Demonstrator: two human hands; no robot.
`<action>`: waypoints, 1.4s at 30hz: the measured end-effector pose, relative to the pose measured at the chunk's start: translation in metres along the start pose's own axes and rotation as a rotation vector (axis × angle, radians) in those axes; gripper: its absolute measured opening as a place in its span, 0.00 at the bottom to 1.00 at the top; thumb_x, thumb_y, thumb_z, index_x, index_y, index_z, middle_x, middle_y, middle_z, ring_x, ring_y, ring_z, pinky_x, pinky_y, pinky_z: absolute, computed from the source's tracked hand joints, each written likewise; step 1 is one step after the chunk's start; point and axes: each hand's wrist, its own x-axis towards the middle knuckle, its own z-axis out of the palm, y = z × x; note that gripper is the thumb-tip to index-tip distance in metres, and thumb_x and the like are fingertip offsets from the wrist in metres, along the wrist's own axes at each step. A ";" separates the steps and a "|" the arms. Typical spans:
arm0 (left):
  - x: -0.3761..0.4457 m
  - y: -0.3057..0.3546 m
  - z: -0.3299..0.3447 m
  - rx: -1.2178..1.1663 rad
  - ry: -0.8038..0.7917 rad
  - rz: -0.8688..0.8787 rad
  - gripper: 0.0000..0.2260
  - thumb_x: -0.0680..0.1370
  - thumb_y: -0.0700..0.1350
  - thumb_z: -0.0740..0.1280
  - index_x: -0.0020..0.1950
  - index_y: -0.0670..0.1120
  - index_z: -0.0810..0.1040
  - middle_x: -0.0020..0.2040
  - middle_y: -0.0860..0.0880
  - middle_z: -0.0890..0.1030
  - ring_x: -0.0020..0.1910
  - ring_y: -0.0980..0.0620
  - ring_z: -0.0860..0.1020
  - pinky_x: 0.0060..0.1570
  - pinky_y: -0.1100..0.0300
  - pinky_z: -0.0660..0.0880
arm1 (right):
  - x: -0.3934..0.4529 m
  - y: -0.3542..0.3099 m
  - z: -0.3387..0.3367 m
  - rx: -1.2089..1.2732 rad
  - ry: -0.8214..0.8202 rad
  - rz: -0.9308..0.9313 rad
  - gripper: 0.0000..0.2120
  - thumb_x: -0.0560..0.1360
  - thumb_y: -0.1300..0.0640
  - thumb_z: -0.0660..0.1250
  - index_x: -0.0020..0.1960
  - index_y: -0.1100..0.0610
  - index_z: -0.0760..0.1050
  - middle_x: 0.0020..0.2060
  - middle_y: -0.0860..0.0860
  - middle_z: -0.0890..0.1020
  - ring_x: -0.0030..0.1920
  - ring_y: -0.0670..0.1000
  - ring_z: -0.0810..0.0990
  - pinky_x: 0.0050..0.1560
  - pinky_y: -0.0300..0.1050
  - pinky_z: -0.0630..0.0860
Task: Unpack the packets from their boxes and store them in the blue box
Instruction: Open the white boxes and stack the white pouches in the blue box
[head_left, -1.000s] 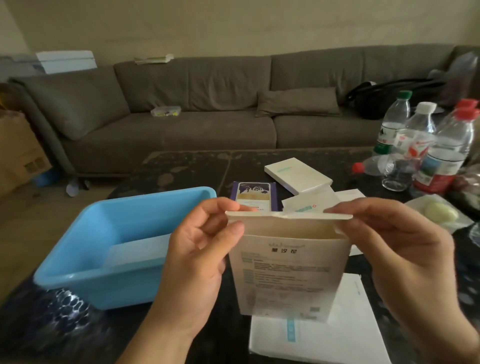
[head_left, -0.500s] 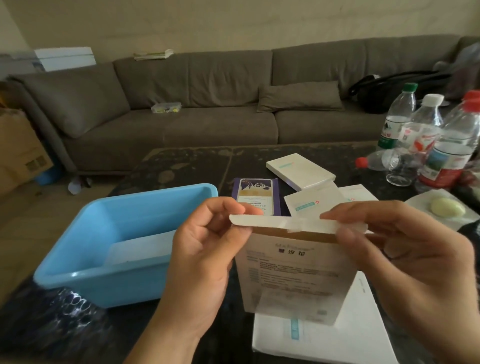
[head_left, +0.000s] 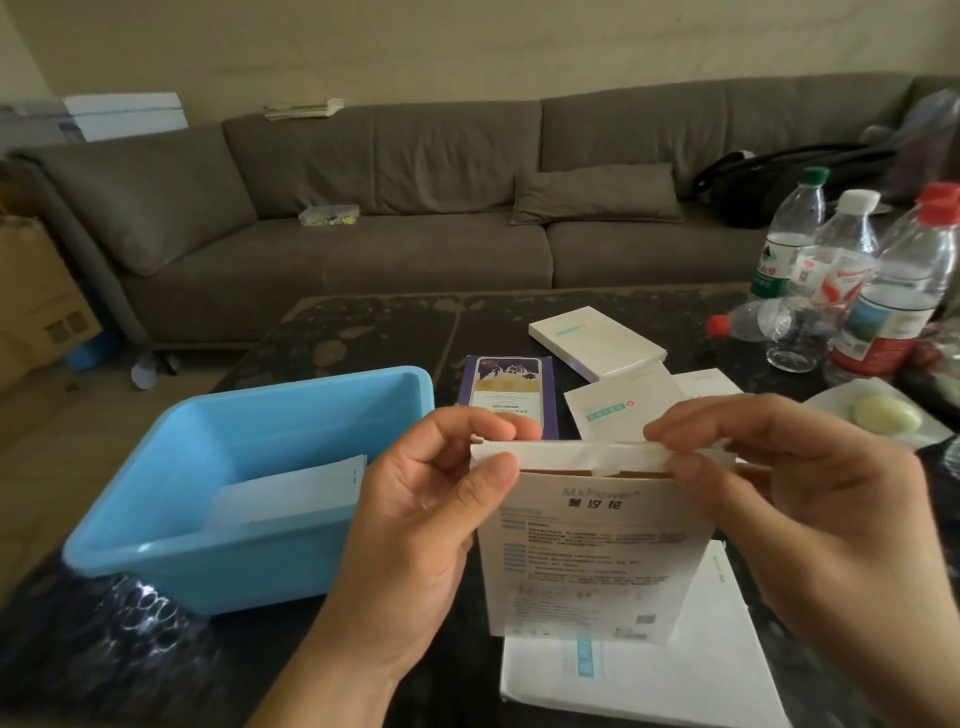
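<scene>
I hold a white printed box upright over the dark table. My left hand pinches the left end of its top flap, and my right hand pinches the right end. The flap is folded down over the box's mouth. To the left stands the blue box, holding a pale packet. A flat white box lies under the held one. Farther back lie a purple box, another white box and loose white packets.
Several plastic bottles stand at the table's right, one lying on its side. A plate with a pale round item sits at the right edge. A grey sofa runs behind the table. A cardboard box is at far left.
The top flap, lifted open a second ago, has come down over the box's mouth. The box has shifted slightly right and both hands keep hold of the flap's ends.
</scene>
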 end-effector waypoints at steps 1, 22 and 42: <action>0.000 -0.001 0.001 0.023 0.024 0.014 0.08 0.66 0.47 0.77 0.43 0.50 0.83 0.51 0.46 0.85 0.50 0.48 0.82 0.45 0.58 0.79 | 0.000 0.000 -0.001 -0.009 -0.014 -0.023 0.08 0.69 0.63 0.71 0.41 0.50 0.82 0.45 0.48 0.86 0.45 0.50 0.85 0.42 0.52 0.81; -0.008 -0.012 0.009 0.448 -0.043 0.305 0.03 0.80 0.49 0.62 0.50 0.51 0.74 0.52 0.56 0.81 0.51 0.58 0.80 0.42 0.70 0.76 | 0.004 -0.007 0.012 -0.321 -0.154 -0.410 0.04 0.71 0.51 0.73 0.42 0.51 0.83 0.47 0.41 0.83 0.50 0.46 0.82 0.48 0.35 0.75; -0.010 -0.026 0.029 0.372 0.194 0.289 0.19 0.65 0.44 0.81 0.44 0.51 0.72 0.45 0.55 0.83 0.45 0.54 0.85 0.39 0.66 0.79 | 0.005 0.022 0.009 -0.650 -0.233 -0.848 0.07 0.71 0.53 0.73 0.36 0.54 0.83 0.53 0.51 0.74 0.42 0.59 0.76 0.37 0.51 0.73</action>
